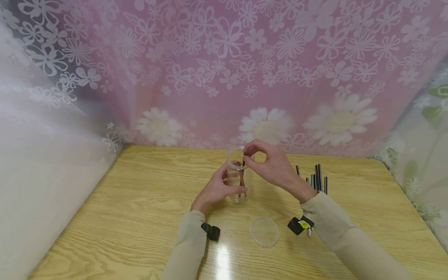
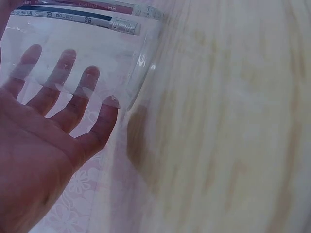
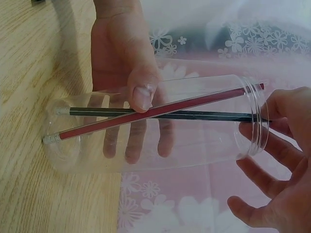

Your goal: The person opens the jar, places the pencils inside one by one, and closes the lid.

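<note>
My left hand (image 1: pixel 214 190) grips a clear plastic jar (image 3: pixel 204 141), thumb on the near side and fingers spread round the far side. Two pencils stand crossed inside, eraser ends down: a red one (image 3: pixel 97 126) and a dark one (image 3: pixel 209 115). At the jar's open mouth, my right hand (image 1: pixel 274 165) pinches the upper end of the dark pencil between thumb and forefinger. The red pencil's upper end leans on the rim beside it. In the left wrist view, the dark pencil (image 2: pixel 63 15) is marked 2B and the red pencil (image 2: pixel 107 6) HB.
A round clear lid (image 1: pixel 264 232) lies on the wooden table (image 1: pixel 140 202) in front of the jar. Several dark pencils (image 1: pixel 318 177) lie to the right, partly hidden by my right forearm. A flowered curtain (image 1: pixel 217 97) hangs behind the table.
</note>
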### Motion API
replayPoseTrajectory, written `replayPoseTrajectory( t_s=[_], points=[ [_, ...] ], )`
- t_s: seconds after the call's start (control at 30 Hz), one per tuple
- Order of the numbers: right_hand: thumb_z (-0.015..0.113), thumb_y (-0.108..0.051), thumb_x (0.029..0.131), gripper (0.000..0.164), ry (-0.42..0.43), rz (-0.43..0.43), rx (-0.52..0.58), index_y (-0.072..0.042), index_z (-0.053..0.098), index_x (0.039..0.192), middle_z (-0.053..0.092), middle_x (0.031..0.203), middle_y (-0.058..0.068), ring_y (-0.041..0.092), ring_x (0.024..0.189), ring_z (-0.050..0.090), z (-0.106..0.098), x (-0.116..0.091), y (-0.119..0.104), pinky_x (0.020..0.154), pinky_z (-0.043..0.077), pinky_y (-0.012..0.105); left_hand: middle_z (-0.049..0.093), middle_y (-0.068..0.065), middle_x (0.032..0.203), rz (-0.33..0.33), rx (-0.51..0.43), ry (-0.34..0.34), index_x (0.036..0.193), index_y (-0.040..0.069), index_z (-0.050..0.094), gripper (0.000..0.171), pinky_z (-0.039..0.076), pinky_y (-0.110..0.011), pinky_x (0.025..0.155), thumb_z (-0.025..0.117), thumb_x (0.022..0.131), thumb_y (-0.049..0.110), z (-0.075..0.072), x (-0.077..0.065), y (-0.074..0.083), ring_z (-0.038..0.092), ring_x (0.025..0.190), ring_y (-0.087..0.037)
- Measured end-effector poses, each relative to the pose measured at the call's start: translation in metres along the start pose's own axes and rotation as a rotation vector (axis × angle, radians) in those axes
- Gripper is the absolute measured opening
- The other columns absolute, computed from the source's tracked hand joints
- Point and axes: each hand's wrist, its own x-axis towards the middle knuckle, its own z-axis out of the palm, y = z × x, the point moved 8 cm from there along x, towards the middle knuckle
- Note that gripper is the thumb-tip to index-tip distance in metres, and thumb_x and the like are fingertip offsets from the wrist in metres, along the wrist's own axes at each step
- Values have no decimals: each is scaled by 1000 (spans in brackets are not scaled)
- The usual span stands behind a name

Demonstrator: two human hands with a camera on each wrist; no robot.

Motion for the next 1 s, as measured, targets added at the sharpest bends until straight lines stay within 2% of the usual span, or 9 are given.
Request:
replayPoseTrajectory(
  t_s=[0.23, 0.53, 0.67, 0.8, 0.9, 1.0],
  points=[
    [68, -14, 97, 9, 19, -24, -45, -15, 72, 104, 76, 93, -1, 16, 85, 70, -2, 1, -3, 79, 49, 38, 54, 9, 146, -3, 7, 7, 143, 43, 50, 70, 47, -52, 111, 86, 85, 24, -1, 2, 0, 52, 138, -24],
    [67, -15, 97, 10, -51, -19, -102, -16, 75, 102, 77, 94, 1, 23, 90, 69, 2, 4, -5, 78, 46, 39, 51, 13, 148, -2, 11, 4, 140, 47, 51, 69, 47, -52, 110, 87, 84, 28, -1, 0, 2, 50, 139, -23],
    [67, -15, 97, 10, -81, -20, -95, -15, 76, 103, 77, 95, 1, 18, 84, 66, 3, 4, -6, 76, 44, 36, 51, 12, 149, 11, 3, 4, 141, 44, 51, 70, 46, -52, 111, 86, 84, 25, 0, 0, 3, 50, 140, -26],
    [66, -15, 98, 14, -125, -19, -82, -18, 77, 106, 77, 96, -1, 15, 69, 54, 3, 4, -5, 73, 41, 35, 52, 9, 148, -2, 1, 9, 143, 44, 49, 73, 48, -52, 110, 87, 84, 24, 0, -1, 2, 52, 138, -25],
    [63, -15, 99, 22, -176, -28, -73, -23, 78, 112, 78, 101, -4, 17, 80, 57, 5, 3, -7, 77, 43, 37, 53, 8, 147, -19, 9, 10, 147, 47, 44, 79, 49, -51, 108, 87, 84, 25, 0, -2, 0, 54, 135, -23],
    [58, -13, 102, 29, -245, -45, -65, -25, 77, 120, 77, 108, -7, 21, 110, 61, 10, 3, -10, 88, 47, 44, 54, 8, 148, -20, 21, 11, 150, 49, 40, 84, 48, -51, 109, 87, 84, 26, 0, -3, -1, 54, 134, -23]
  ],
)
